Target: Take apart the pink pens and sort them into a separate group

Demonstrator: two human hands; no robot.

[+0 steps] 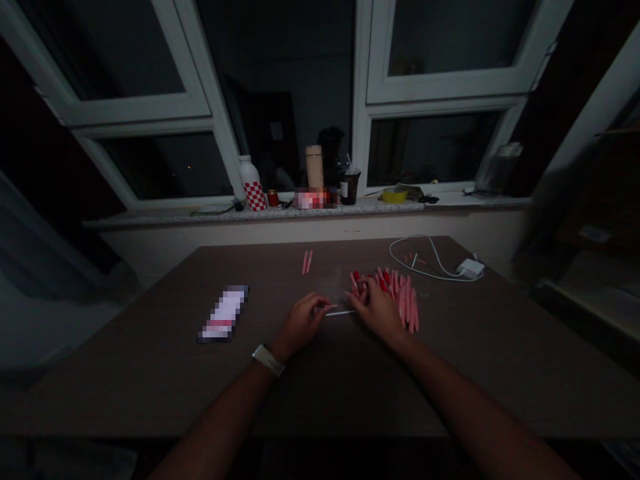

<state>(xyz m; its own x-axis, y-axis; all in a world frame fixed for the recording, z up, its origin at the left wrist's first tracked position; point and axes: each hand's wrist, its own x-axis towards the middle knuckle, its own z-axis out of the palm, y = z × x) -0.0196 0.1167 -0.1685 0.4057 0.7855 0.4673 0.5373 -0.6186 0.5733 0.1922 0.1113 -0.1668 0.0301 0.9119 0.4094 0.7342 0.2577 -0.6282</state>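
My left hand [304,319], with a light band on its wrist, is over the middle of the table, thumb and fingertips pinched together. A small pale tip shows at the pinch, too small to name. Just below these fingertips a thin white stick [340,313] stretches toward my right hand [379,308]; whether either hand touches it is unclear. The right hand's fingers are curled around a pink pen [354,283] at the left side of a pile. Many pink pens [407,303] lie side by side there, some with red parts, partly covered by that hand.
Two pink pens [307,262] lie apart near the table's far edge. A phone [224,313] rests at left. At the back right are a white charger [471,269] with its looped cable and several small pieces. Bottles, a cup [349,187] and yellow tape [395,195] line the windowsill.
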